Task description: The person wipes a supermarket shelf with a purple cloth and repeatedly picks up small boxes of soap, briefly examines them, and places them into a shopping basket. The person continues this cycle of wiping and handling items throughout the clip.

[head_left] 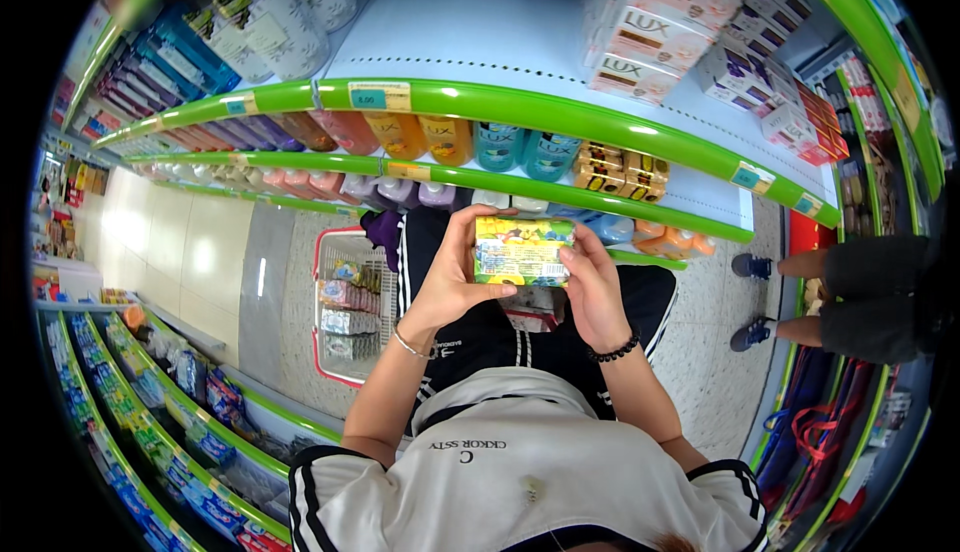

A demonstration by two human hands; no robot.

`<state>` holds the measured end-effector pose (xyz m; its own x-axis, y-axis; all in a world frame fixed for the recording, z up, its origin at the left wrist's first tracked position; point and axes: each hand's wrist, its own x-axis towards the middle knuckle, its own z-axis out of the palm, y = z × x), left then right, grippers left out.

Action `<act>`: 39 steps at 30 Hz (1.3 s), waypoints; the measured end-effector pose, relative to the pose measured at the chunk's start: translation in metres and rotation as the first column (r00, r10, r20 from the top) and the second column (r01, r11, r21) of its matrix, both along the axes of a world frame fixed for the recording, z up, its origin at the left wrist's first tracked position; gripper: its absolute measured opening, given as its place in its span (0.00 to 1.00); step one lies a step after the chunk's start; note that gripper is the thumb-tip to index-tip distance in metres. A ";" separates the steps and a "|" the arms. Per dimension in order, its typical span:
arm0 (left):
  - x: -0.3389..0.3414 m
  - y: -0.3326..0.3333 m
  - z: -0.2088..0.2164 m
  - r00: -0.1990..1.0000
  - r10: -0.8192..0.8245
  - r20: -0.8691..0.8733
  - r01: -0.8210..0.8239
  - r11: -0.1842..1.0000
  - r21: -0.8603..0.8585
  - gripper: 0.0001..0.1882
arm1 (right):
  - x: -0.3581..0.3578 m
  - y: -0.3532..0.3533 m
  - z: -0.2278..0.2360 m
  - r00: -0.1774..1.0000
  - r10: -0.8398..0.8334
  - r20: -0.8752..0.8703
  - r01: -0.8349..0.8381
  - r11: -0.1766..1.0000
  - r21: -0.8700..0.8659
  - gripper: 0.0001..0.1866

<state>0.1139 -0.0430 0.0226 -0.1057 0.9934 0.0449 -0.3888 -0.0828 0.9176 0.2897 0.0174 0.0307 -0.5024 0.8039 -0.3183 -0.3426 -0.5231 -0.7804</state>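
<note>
A yellow and green printed soap box [522,251] is held up in front of my lap, its long side level. My left hand [455,277] grips its left end, thumb along the lower edge and fingers at the top. At the right end, my right hand [596,287] pinches the box, with the thumb on its face. Beyond the box runs a green-edged shelf [600,197] with bottles and gold-coloured packs [620,172]. My legs are bent beneath the box.
A white shopping basket [318,297] with a red rim, holding several packs, stands on the floor to my left. Stacked soap boxes [650,27] occupy the upper shelf. A person's legs [800,297] are at the right. More stocked shelves [170,392] curve along the lower left.
</note>
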 end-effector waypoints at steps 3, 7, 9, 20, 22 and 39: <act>-0.008 -0.011 -0.009 0.999 0.035 -0.036 -0.038 0.996 -0.079 0.46 | -0.010 0.000 -0.006 0.998 0.035 0.053 -0.037 0.998 0.047 0.24; -0.014 -0.033 -0.024 0.980 0.139 -0.142 -0.150 0.986 -0.071 0.43 | -0.025 0.000 -0.021 0.982 0.189 0.020 -0.186 0.978 -0.096 0.23; -0.021 -0.041 -0.025 0.749 0.285 -0.598 -0.243 0.958 0.152 0.35 | -0.037 0.000 -0.021 0.958 0.286 0.009 -0.276 0.931 -0.238 0.24; -0.046 -0.102 -0.036 0.747 0.183 -0.639 -0.292 0.954 -0.069 0.55 | -0.109 -0.003 -0.068 0.854 0.491 0.173 -0.423 0.849 -0.317 0.20; -0.045 -0.116 -0.058 0.953 0.304 0.007 -0.283 0.893 -0.350 0.50 | -0.132 -0.005 -0.063 0.792 0.525 0.313 -0.526 0.846 -0.087 0.18; -0.179 -0.093 -0.321 0.199 0.968 -0.153 -0.567 -0.014 -0.824 0.33 | -0.223 -0.033 -0.170 0.574 -0.059 0.817 -0.818 -0.090 0.568 0.13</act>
<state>-0.0646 -0.1357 -0.2980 -0.6200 -0.1051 -0.7776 -0.7639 -0.1455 0.6287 0.0665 -0.0157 -0.1394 -0.9586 0.2736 0.0786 0.1999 0.8434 -0.4987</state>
